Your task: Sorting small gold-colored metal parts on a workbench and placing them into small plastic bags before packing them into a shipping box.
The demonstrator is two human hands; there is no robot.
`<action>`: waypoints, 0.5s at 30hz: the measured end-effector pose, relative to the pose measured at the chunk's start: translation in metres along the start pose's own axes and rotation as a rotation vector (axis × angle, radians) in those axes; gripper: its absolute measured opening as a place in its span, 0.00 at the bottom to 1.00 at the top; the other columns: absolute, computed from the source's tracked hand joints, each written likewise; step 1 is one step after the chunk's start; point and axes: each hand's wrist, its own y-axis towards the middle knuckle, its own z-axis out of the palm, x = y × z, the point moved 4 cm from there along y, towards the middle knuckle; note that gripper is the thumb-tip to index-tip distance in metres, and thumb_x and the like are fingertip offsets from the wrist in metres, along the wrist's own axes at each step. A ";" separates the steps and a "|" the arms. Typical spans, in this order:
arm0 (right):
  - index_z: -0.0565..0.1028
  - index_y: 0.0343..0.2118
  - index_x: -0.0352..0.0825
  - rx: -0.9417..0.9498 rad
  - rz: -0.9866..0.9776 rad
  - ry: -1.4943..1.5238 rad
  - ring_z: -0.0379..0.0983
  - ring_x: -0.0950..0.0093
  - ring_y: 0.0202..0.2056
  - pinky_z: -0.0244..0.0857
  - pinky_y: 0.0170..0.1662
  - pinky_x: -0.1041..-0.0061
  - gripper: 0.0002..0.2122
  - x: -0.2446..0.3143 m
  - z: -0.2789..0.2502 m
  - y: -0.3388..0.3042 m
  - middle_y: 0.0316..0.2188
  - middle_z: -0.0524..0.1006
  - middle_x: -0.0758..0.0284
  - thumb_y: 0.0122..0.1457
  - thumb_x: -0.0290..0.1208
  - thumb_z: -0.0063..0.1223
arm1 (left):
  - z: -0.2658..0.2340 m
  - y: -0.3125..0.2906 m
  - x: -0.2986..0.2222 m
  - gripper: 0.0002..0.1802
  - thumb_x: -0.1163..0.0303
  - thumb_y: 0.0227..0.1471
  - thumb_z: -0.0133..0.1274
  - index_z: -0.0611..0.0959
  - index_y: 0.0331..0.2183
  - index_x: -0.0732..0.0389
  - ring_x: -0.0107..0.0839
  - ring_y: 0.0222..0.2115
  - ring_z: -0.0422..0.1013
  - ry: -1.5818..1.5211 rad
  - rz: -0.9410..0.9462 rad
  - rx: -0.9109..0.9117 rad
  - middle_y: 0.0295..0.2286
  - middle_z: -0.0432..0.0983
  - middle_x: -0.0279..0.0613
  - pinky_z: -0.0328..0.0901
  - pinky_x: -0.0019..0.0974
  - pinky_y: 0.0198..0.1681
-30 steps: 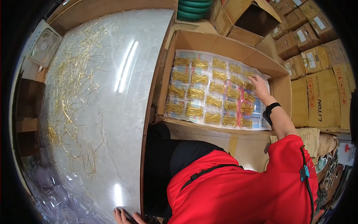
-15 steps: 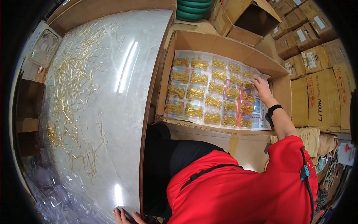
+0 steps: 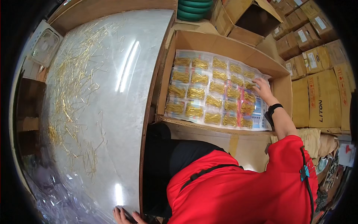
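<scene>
My right hand reaches into a large cardboard box and is at the right edge of a clear pack of gold wire hooks. Its fingers are apart, with the tips at that pack; the underside of the hand is hidden. Rows of similar packs lie flat on a printed paper sheet inside the box. Far to the left, my left hand rests with fingers spread on the near edge of the grey table, holding nothing; the picture's lower edge cuts it off.
Loose gold hooks are strewn over the table's left half. Clear plastic packaging heaps at its near left corner. A white fan stands beyond. Stacked cartons line the right, and an open carton stands behind the box.
My right hand has shifted slightly, with its fingertips a little farther right at the same pack. My left hand stays on the table edge.
</scene>
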 end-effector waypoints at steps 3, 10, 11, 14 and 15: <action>0.78 0.46 0.36 0.007 -0.052 -0.033 0.70 0.56 0.51 0.65 0.55 0.62 0.13 -0.004 0.002 0.000 0.45 0.76 0.60 0.57 0.27 0.60 | 0.004 -0.013 0.015 0.23 0.62 0.55 0.62 0.82 0.48 0.68 0.58 0.53 0.70 -0.062 -0.044 -0.038 0.50 0.76 0.60 0.62 0.56 0.59; 0.79 0.43 0.36 0.028 -0.043 -0.068 0.71 0.56 0.48 0.65 0.53 0.61 0.11 -0.009 0.012 0.002 0.42 0.77 0.60 0.56 0.27 0.61 | -0.002 0.002 -0.007 0.24 0.60 0.55 0.63 0.83 0.48 0.68 0.59 0.53 0.70 -0.072 -0.007 -0.036 0.50 0.77 0.60 0.62 0.56 0.59; 0.79 0.43 0.36 0.015 -0.036 -0.049 0.71 0.56 0.48 0.65 0.53 0.61 0.12 -0.009 0.012 0.001 0.42 0.77 0.60 0.56 0.28 0.61 | 0.002 -0.002 0.000 0.24 0.60 0.55 0.63 0.83 0.48 0.68 0.59 0.52 0.71 -0.065 -0.033 -0.051 0.50 0.77 0.60 0.62 0.56 0.59; 0.79 0.43 0.36 -0.044 0.002 0.047 0.71 0.56 0.48 0.65 0.53 0.63 0.13 -0.001 0.003 0.000 0.42 0.75 0.60 0.55 0.30 0.63 | 0.009 -0.020 0.030 0.24 0.59 0.55 0.63 0.83 0.47 0.68 0.59 0.52 0.71 0.039 -0.117 -0.016 0.50 0.77 0.60 0.62 0.56 0.59; 0.79 0.43 0.36 -0.034 -0.015 0.034 0.71 0.56 0.48 0.65 0.53 0.63 0.13 0.003 0.004 0.000 0.42 0.75 0.60 0.54 0.30 0.63 | 0.013 -0.025 0.036 0.24 0.60 0.55 0.63 0.83 0.48 0.68 0.58 0.53 0.70 -0.138 -0.179 -0.009 0.50 0.76 0.60 0.62 0.56 0.59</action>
